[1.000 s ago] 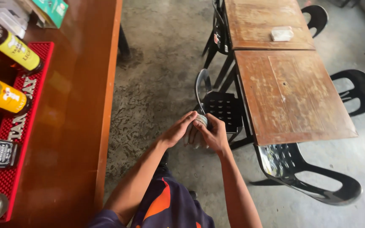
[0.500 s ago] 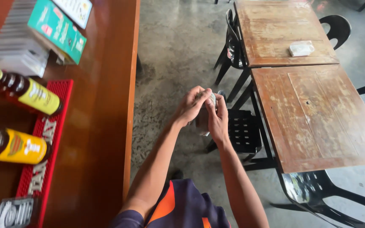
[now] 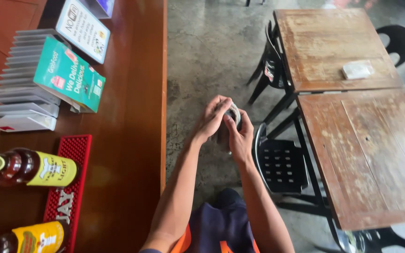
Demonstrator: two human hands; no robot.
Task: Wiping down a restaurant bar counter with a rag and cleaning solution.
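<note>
Concrete floor (image 3: 212, 51) below: our left hand (image 3: 210, 119) and right hand (image 3: 241, 136) cup a small object (image 3: 233, 112) closed between them, mid-handling, nothing set down at nine o'clock on the tabletop (image 3: 127, 140).

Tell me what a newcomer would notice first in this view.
Centre frame, the left hand and right hand are cupped together around a small pale object above the concrete floor. To the left, amber bottles lie on a red bar mat; to the right stand worn wooden tables.
</note>
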